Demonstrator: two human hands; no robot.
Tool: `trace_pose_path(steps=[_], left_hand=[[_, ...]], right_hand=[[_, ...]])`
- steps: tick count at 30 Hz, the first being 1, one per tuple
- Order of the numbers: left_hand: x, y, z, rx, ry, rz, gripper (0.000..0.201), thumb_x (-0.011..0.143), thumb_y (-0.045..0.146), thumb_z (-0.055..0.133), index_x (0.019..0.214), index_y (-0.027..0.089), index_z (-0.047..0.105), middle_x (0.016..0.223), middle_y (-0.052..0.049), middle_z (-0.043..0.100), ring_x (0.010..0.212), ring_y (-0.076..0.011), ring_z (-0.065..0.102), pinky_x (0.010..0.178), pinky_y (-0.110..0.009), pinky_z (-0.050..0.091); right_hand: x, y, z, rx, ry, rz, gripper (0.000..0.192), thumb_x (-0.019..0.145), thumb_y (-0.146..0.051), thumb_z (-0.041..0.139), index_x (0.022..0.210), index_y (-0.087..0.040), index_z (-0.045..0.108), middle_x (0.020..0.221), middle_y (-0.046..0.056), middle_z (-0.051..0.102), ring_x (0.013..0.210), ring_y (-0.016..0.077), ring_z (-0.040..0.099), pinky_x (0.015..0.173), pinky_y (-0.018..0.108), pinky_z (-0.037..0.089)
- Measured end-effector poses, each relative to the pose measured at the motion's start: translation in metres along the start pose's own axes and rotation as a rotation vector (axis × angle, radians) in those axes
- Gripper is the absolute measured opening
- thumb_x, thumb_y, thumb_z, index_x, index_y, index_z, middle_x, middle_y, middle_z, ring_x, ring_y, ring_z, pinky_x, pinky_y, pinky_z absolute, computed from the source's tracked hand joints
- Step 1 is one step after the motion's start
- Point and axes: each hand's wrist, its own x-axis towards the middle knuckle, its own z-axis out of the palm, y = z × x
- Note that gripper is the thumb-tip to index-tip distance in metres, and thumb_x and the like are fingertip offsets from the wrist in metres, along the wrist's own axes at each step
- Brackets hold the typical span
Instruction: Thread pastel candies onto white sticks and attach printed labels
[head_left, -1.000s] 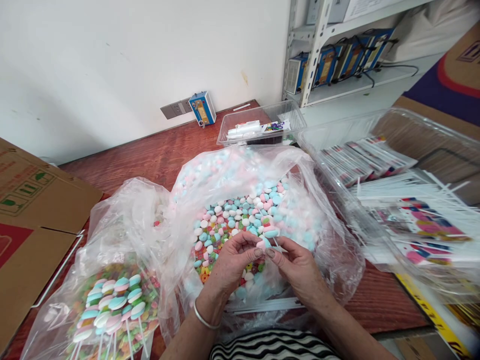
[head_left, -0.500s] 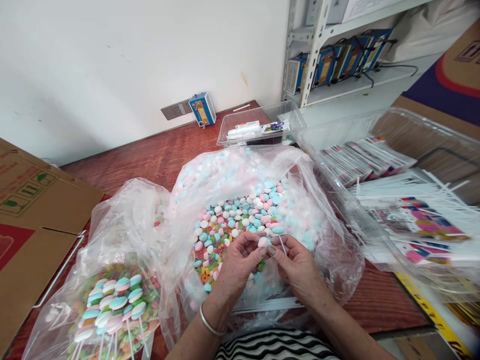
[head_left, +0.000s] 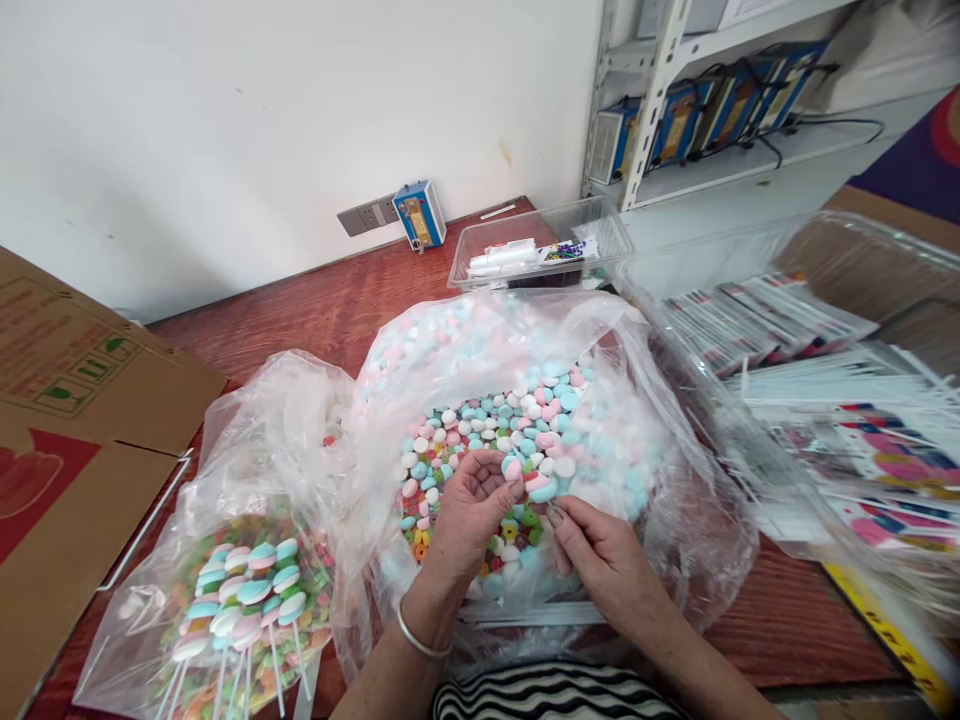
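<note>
My left hand [head_left: 474, 515] is closed in a pinch around a pink-and-blue candy [head_left: 511, 468]. Close beside it, pink, green and blue candies [head_left: 541, 488] sit together at the fingertips of my right hand [head_left: 600, 555]. That hand pinches the candy stick they are threaded on; the stick itself is mostly hidden by the fingers. Both hands are over a large open plastic bag [head_left: 675, 500] of loose pastel candies [head_left: 495, 410], with gummy rings [head_left: 424, 545] among them. To the left, several candy skewers [head_left: 251, 590] with white sticks lie on a bag of gummy candies [head_left: 315, 600].
A cardboard box [head_left: 82, 440] stands at the left. On the right, a clear plastic tub [head_left: 675, 350] holds printed cards and white sticks [head_left: 817, 385]. A smaller clear tray [head_left: 540, 225] and a blue device [head_left: 420, 215] are by the wall, near a metal shelf [head_left: 652, 110].
My hands have moved slightly apart. The threaded candies are now lower, tilted toward my left hand, and the white stick no longer shows clearly. The camera view has shifted a little left.
</note>
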Motion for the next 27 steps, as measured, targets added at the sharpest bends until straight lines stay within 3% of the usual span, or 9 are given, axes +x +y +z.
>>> trace_pose_path(steps=[9, 17, 22, 27], left_hand=[[0.008, 0.001, -0.011, 0.054, 0.133, 0.102, 0.027, 0.074, 0.027, 0.078, 0.092, 0.018, 0.06, 0.079, 0.0, 0.067, 0.071, -0.0106, 0.065, 0.069, -0.023, 0.052], [0.01, -0.004, -0.016, 0.166, 0.184, 0.181, 0.033, 0.074, 0.025, 0.076, 0.103, 0.02, 0.061, 0.092, -0.002, 0.066, 0.081, -0.0116, 0.064, 0.072, -0.023, 0.052], [0.009, -0.002, -0.014, 0.229, 0.15, 0.16, 0.025, 0.078, 0.025, 0.073, 0.099, 0.018, 0.064, 0.089, -0.004, 0.069, 0.082, -0.0129, 0.065, 0.072, -0.023, 0.051], [0.009, 0.0, -0.012, 0.26, 0.167, 0.17, 0.023, 0.077, 0.028, 0.074, 0.095, 0.018, 0.064, 0.085, -0.002, 0.069, 0.077, -0.0122, 0.064, 0.069, -0.022, 0.05]], right_hand=[[-0.012, -0.007, -0.008, -0.1, -0.033, -0.024, 0.03, 0.095, -0.036, 0.041, 0.077, -0.019, 0.058, 0.065, -0.002, 0.052, 0.06, 0.0149, 0.048, 0.055, 0.023, 0.038], [-0.013, -0.008, -0.006, -0.091, -0.08, 0.02, 0.028, 0.093, -0.034, 0.042, 0.077, -0.019, 0.06, 0.071, 0.001, 0.059, 0.068, 0.0177, 0.055, 0.063, 0.025, 0.043], [-0.014, -0.003, -0.002, 0.07, -0.107, 0.146, 0.027, 0.093, -0.039, 0.045, 0.08, -0.019, 0.06, 0.056, -0.005, 0.043, 0.047, 0.011, 0.036, 0.043, 0.022, 0.026], [-0.014, -0.008, 0.002, 0.294, -0.188, 0.332, 0.036, 0.089, -0.053, 0.048, 0.084, -0.019, 0.06, 0.046, -0.009, 0.032, 0.04, 0.0085, 0.025, 0.039, 0.022, 0.015]])
